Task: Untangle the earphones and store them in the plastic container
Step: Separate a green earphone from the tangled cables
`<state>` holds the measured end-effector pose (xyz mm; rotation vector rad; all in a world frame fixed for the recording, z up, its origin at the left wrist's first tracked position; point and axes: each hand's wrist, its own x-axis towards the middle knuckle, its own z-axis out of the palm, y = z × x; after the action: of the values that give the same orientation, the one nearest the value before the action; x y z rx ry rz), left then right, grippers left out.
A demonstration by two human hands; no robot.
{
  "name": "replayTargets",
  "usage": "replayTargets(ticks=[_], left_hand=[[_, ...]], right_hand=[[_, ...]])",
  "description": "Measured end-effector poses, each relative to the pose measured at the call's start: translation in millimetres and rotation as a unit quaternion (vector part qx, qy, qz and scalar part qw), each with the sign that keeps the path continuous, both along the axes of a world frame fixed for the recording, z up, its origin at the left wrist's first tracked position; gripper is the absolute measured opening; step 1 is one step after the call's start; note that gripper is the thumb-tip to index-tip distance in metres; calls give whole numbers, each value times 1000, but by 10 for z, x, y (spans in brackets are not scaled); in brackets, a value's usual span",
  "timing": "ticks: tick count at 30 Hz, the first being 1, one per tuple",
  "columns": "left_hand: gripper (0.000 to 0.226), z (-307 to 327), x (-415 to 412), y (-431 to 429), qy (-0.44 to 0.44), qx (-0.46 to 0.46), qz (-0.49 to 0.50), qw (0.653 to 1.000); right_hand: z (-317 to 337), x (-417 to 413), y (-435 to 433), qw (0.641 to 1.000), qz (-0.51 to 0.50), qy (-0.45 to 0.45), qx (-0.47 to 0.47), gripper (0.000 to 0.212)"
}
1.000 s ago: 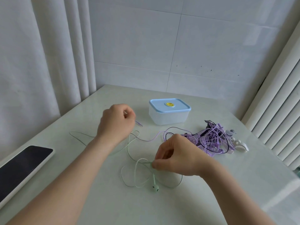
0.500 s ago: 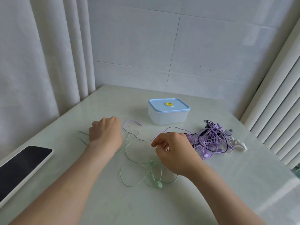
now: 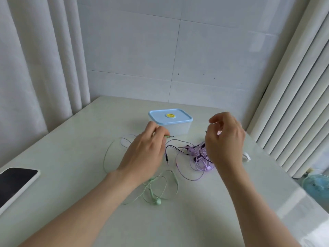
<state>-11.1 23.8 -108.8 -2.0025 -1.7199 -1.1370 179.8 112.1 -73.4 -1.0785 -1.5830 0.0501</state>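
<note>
A clear plastic container [image 3: 179, 129] with a blue lid, closed, stands at the table's far middle. My left hand [image 3: 146, 150] pinches the jack end of the green earphones [image 3: 156, 193], whose plug sticks out to the right just in front of the container. The green cable loops across the table below my wrist, its buds near the front. A tangle of purple and dark earphones [image 3: 197, 155] lies to the right. My right hand [image 3: 224, 139] is raised over that tangle with curled fingers; a thin cable seems pinched at its fingertips.
A phone [image 3: 16, 184] with a dark screen in a white case lies at the table's left edge. A white earbud piece [image 3: 246, 155] peeks out right of my right hand. Curtains hang left, a ribbed radiator right, and a small fan [image 3: 316, 186] stands below the table's right edge.
My left hand moved right and took up the green plug near the container. My right hand left the green cable, rose and shifted right over the purple tangle.
</note>
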Motion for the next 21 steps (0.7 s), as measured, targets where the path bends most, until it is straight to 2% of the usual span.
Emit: replayTargets(ticks=[1, 3, 4, 6, 8, 12, 14, 17, 19, 21], left_hand=[[12, 31, 77, -2, -7, 7, -23, 1000], [11, 103, 258, 9, -21, 9, -66, 998], [9, 136, 343, 20, -20, 5, -82, 996], [15, 180, 490, 60, -8, -13, -109, 994], [25, 207, 598, 124, 7, -42, -137, 990], [29, 181, 687, 276, 4, -65, -134, 989], [33, 144, 683, 364, -11, -70, -107, 992], [42, 71, 684, 470, -21, -109, -97, 989], [35, -10, 696, 506, -10, -146, -95, 985], [27, -113, 697, 525, 18, -178, -76, 981]], right_hand=[[8, 101, 76, 997, -57, 1, -58, 28], [5, 318, 193, 964, -154, -24, -214, 41], [-9, 386, 218, 948, -163, -40, -270, 44], [-61, 399, 228, 940, -125, -61, -313, 39], [-125, 285, 213, 940, -81, -98, -318, 24], [-211, 61, 141, 931, -31, -226, -283, 26], [-198, 73, 183, 938, -10, -209, -275, 26], [-191, 126, 247, 955, 22, -120, -270, 16], [-191, 178, 266, 962, 25, -86, -259, 28], [-185, 264, 298, 966, -15, -67, -249, 39]])
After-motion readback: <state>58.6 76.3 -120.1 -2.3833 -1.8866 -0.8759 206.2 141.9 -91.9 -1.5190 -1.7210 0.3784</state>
